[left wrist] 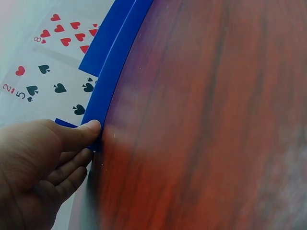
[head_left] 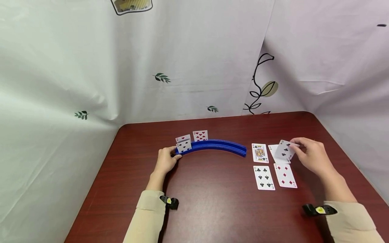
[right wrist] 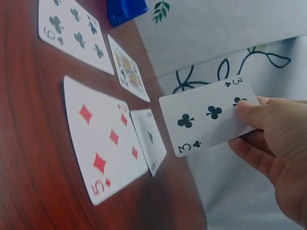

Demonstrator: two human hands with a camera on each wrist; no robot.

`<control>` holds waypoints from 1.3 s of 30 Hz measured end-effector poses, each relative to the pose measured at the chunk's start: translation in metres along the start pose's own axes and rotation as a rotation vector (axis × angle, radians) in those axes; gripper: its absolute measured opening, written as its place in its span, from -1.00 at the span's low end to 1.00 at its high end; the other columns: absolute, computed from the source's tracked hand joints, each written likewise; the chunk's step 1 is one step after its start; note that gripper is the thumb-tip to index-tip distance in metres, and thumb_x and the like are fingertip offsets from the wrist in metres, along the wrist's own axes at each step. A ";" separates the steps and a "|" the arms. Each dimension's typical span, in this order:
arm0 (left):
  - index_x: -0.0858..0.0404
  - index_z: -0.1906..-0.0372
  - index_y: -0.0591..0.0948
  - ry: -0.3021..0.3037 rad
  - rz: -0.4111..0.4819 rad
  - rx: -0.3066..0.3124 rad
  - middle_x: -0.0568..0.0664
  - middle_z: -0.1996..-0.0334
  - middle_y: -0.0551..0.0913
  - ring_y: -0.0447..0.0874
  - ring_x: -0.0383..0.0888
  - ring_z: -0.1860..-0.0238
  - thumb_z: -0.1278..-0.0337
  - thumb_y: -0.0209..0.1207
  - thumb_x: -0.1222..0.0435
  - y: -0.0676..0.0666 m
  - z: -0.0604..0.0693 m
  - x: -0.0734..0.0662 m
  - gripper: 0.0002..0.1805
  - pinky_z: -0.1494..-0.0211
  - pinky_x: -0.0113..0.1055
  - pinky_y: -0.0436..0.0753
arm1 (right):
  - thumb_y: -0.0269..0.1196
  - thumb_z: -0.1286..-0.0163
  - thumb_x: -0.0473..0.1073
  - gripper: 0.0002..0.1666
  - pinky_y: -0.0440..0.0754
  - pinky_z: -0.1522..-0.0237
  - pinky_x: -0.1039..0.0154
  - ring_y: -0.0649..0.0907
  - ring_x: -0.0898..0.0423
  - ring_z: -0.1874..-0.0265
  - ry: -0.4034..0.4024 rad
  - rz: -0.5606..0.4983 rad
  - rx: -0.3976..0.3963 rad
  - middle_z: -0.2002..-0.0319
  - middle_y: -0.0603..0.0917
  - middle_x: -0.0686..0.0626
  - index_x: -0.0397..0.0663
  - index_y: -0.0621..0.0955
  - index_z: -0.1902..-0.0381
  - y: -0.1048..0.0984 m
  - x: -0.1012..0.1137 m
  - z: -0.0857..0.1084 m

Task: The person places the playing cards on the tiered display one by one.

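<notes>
At the rack's left end, my left hand [head_left: 166, 161] pinches the blue curved card holder [head_left: 218, 144], thumb in front. Standing in the holder are an eight of hearts [head_left: 200, 135], a two of hearts [head_left: 183, 138] and, in front of the two, a five of spades [head_left: 184, 146]. My right hand [head_left: 311, 153] pinches a three of clubs [right wrist: 208, 115] by one edge, raised above the table. Behind it, partly covered in the head view, a card with a single black pip [right wrist: 149, 139] lies on the table.
Face up on the dark red wooden table [head_left: 212, 195] lie a king [head_left: 260, 153], a six of clubs [head_left: 264, 178] and a five of diamonds [head_left: 285, 176], right of the holder. A white printed curtain [head_left: 194, 60] hangs behind the table and along its sides.
</notes>
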State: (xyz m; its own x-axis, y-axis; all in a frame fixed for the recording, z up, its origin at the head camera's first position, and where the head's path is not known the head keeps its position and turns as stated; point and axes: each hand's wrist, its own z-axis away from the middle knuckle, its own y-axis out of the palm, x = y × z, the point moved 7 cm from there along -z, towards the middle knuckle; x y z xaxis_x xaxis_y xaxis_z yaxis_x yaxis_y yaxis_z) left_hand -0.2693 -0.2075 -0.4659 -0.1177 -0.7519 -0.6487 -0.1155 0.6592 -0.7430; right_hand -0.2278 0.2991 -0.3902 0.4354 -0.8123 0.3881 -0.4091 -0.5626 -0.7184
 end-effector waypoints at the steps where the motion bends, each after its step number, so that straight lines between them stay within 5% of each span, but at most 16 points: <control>1: 0.45 -0.15 0.65 -0.001 0.001 0.001 0.25 0.10 0.76 0.70 0.11 -0.01 -0.12 0.44 0.38 0.000 0.000 0.000 -0.52 -0.12 0.01 0.64 | 0.46 -0.12 -0.48 -0.78 0.40 0.40 0.58 0.53 0.36 0.48 0.002 -0.002 0.000 0.35 0.75 -0.15 -0.22 0.72 0.27 0.001 0.001 -0.001; 39: 0.44 -0.15 0.66 -0.010 0.016 -0.012 0.24 0.10 0.76 0.67 0.12 -0.05 -0.11 0.44 0.39 0.001 0.001 0.003 -0.52 -0.15 0.01 0.62 | 0.40 -0.24 -0.47 -0.85 0.48 0.35 0.61 0.63 0.10 0.45 -0.082 -0.158 0.041 0.30 0.75 -0.12 -0.23 0.72 0.24 0.052 0.065 -0.040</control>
State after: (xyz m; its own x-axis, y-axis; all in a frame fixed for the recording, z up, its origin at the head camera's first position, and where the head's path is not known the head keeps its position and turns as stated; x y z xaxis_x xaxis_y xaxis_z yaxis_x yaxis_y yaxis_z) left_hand -0.2691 -0.2090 -0.4686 -0.1099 -0.7410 -0.6625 -0.1257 0.6716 -0.7302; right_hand -0.2529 0.2112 -0.3793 0.5566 -0.6978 0.4508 -0.2980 -0.6743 -0.6757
